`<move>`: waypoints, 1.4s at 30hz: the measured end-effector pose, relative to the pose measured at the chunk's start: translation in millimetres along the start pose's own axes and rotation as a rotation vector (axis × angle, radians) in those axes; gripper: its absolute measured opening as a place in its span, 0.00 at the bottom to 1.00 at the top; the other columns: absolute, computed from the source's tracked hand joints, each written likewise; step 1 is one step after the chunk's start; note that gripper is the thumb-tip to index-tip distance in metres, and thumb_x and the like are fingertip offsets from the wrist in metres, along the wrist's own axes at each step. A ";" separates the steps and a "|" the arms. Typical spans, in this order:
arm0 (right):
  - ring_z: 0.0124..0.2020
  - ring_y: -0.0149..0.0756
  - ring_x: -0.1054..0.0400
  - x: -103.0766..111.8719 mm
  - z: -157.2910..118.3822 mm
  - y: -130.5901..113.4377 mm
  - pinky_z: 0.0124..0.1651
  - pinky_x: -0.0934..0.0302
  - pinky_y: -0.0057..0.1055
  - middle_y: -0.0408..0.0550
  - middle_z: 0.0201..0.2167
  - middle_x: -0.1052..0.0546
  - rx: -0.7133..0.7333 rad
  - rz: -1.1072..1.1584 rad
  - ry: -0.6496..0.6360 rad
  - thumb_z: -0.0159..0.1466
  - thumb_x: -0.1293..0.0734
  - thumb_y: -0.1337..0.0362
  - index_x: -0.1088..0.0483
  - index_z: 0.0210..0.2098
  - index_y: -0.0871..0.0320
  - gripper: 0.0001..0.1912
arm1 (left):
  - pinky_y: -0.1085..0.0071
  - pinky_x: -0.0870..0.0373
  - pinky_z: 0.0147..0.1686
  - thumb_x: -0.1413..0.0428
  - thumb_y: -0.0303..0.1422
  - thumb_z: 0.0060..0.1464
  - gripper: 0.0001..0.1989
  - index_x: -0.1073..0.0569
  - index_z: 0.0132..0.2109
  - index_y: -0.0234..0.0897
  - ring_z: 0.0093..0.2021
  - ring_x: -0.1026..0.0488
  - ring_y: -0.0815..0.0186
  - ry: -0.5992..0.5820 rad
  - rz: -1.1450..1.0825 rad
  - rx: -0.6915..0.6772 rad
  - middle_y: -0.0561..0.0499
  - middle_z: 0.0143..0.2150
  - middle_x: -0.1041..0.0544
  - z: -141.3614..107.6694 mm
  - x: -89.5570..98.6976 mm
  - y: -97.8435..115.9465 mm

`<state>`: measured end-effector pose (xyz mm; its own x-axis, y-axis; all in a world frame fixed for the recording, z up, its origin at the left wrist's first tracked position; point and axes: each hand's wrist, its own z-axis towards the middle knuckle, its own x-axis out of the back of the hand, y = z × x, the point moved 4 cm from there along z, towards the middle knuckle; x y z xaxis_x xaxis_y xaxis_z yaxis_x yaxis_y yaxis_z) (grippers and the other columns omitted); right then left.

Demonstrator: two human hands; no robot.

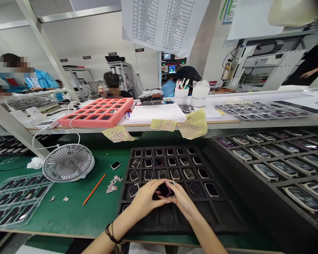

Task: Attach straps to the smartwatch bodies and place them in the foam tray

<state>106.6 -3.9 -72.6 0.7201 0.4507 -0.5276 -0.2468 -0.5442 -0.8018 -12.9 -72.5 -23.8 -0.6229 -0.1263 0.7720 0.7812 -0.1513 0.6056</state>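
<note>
Between my two hands is a smartwatch case (164,190) with a dark screen and a purple frame, held above the black foam tray (219,215). My left hand (147,194) grips it from the left, fingers curled over the top and thumb below. From the right, my right hand (182,197) closes on its other edge. The tray's upper rows hold several similar watch cases, among them a silver one (211,189) and a dark purple one (195,189) to the right of my hands. My hands partly hide the cases under them.
A white fan (69,162), an orange stick (94,189), paper scraps (112,184) and a loose watch case (116,165) lie left. A clear tray (18,197) stands far left, another foam tray (275,169) right. The shelf (137,126) carries a pink foam tray (100,111). Several people are beyond.
</note>
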 end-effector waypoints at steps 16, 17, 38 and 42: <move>0.47 0.53 0.35 57.3 -5.1 -38.7 0.51 0.41 0.47 0.56 0.41 0.28 0.560 -1.205 0.346 0.62 0.39 0.53 0.28 0.49 0.58 0.21 | 0.59 0.30 0.53 0.49 0.37 0.60 0.16 0.32 0.55 0.42 0.53 0.29 0.58 -0.006 0.231 0.056 0.46 0.53 0.27 -3.3 17.4 -17.3; 0.46 0.52 0.34 65.5 -10.4 -45.4 0.50 0.40 0.46 0.57 0.40 0.28 0.576 -1.312 0.394 0.64 0.41 0.56 0.29 0.49 0.59 0.20 | 0.59 0.29 0.51 0.51 0.37 0.61 0.15 0.32 0.53 0.41 0.52 0.29 0.57 0.028 0.267 0.112 0.46 0.51 0.26 -9.3 24.5 -23.6; 0.24 0.37 0.34 135.3 -36.1 -78.7 0.29 0.38 0.31 0.46 0.24 0.29 0.490 -1.079 0.479 0.57 0.39 0.48 0.31 0.37 0.57 0.19 | 0.67 0.30 0.38 0.54 0.37 0.60 0.13 0.31 0.46 0.34 0.40 0.26 0.57 0.153 0.696 0.494 0.42 0.39 0.24 -56.3 49.7 -46.9; 0.25 0.39 0.33 114.6 -25.1 -70.2 0.32 0.36 0.34 0.47 0.25 0.28 0.462 -1.181 0.365 0.58 0.39 0.50 0.29 0.37 0.57 0.18 | 0.68 0.31 0.42 0.49 0.33 0.56 0.08 0.31 0.43 0.38 0.43 0.27 0.60 -0.075 0.407 0.556 0.47 0.41 0.25 -78.7 53.8 -41.7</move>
<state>222.7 68.3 -69.6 0.7678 0.2295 0.5982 0.5019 0.3649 -0.7842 -82.2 -150.1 -22.7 -0.2875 0.0049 0.9578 0.8691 0.4216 0.2588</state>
